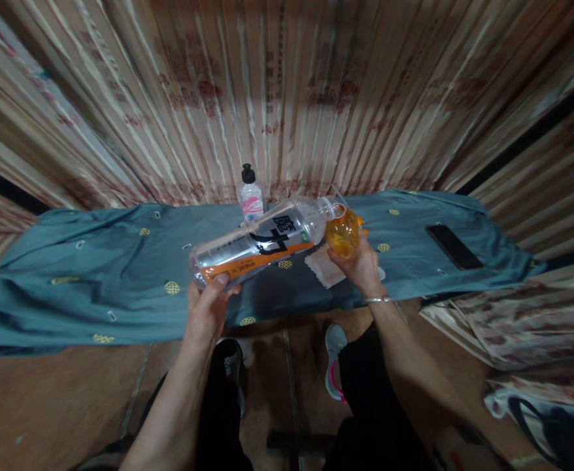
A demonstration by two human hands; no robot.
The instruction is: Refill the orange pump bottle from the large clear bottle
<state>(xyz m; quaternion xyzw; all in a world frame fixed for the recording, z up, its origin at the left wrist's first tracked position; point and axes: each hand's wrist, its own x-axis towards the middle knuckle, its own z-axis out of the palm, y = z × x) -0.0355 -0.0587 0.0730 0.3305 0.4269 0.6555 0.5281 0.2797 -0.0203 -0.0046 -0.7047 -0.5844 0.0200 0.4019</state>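
From where I stand, both hands are busy: the left hand point(207, 307) grasps a big clear bottle point(267, 242) near its base, thumb pressed along the orange band of the label, and the right hand point(358, 267) cups a round glass point(342, 239) with amber colour in it. The bottle lies aslant above the blue-green cloth point(135, 281), its neck meeting the rim of the glass. I'd judge the step in hand to be pouring between these 2 (which way the liquid runs, if it runs at all, I can't make out).

As I see it, the next move calls for 2 steady wrists: mouth and rim lined up, the tilt changed slowly, so nothing dribbles onto the white lacy piece point(323, 268) just below the glass. A grip so far back on the bottle could let its neck wander.

Behind the bottle stands 1 small bottle point(252, 201) with a black cap; 1 phone point(454, 247) lies well apart, to the right.
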